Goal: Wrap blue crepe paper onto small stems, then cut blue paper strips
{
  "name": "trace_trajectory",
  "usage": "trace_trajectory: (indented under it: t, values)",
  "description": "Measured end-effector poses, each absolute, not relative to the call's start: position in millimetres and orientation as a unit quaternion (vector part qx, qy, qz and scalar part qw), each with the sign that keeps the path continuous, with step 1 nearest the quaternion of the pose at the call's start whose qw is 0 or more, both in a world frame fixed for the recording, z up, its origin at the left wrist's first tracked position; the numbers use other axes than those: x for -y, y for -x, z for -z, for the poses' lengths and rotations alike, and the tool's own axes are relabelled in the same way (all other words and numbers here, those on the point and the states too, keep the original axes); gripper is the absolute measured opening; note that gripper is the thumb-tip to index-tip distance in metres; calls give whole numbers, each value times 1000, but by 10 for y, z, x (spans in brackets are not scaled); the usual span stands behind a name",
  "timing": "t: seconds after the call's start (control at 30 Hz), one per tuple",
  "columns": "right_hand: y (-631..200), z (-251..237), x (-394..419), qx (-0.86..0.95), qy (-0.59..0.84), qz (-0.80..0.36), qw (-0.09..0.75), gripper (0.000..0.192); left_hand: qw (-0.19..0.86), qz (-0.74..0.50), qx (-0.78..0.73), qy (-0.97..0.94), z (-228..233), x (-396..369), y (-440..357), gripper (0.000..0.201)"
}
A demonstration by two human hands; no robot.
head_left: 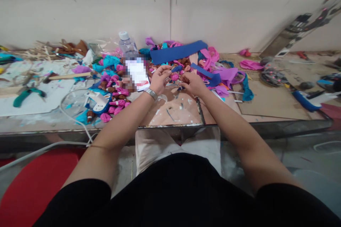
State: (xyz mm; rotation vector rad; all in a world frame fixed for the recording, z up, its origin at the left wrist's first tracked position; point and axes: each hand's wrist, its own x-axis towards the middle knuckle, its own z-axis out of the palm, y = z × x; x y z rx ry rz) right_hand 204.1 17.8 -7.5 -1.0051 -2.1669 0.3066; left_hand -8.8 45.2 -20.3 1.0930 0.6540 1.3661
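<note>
A pink bundle point(174, 77) sits between left hand point(159, 81) and right hand point(194, 83), fingers point(164, 68) narrow, grip unclear. Workbench point(183, 117) beneath them, pale wall point(106, 7) beyond.

We read hot pink on the small bundle point(175, 77), plain dark blue on the wide strip point(178, 53), purple on the crumpled sheet point(229, 76). Piled bundles point(117, 109): magenta, brown mixed. Bottle cap point(124, 35) white, pliers point(22, 97) green-handled, stool point(42, 181) red, cardboard point(269, 106) plain tan. Our sleeves point(82, 193) are black, trousers point(153, 149) off-white. Wall point(85, 3): pale grey, few dark marks.
</note>
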Motion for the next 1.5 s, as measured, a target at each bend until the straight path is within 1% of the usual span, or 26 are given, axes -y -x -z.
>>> trace_trajectory:
  t: [0.13,0.3,0.4,0.57,0.63,0.7,0.8,0.9,1.0,1.13,1.33,1.5]
  values:
    - [-2040,82,-182,836,388,-128,366,18,590,-588,-280,-478,225,-463,86,34]
    - [-2025,106,-195,838,385,-132,364,14,578,-590,-279,-489,223,-473,85,35]
    - [-1996,102,-187,837,381,-139,368,15,571,-594,-278,-494,197,-474,86,34]
    - [-1941,-2,-173,841,368,-151,368,21,567,-622,-260,-473,149,-482,84,28]
    - [-1934,-76,-182,849,364,-147,354,19,568,-636,-248,-460,134,-485,79,25]
    - [-1938,-146,-201,865,362,-126,325,14,572,-643,-239,-450,128,-488,73,24]
    - [-1964,-204,-230,901,348,-69,252,7,578,-639,-247,-444,137,-485,63,25]
    - [-1995,-192,-246,923,334,-13,190,14,579,-631,-264,-444,162,-476,53,25]
    - [-2014,-136,-254,936,311,19,163,16,578,-625,-275,-446,185,-468,44,25]
    - [-2026,-42,-276,935,313,60,157,14,580,-621,-290,-441,196,-459,33,29]
    - [-2061,64,-308,946,256,96,176,20,574,-619,-288,-453,221,-454,22,32]
    - [-2104,82,-303,946,251,105,174,20,576,-615,-282,-459,246,-451,21,34]
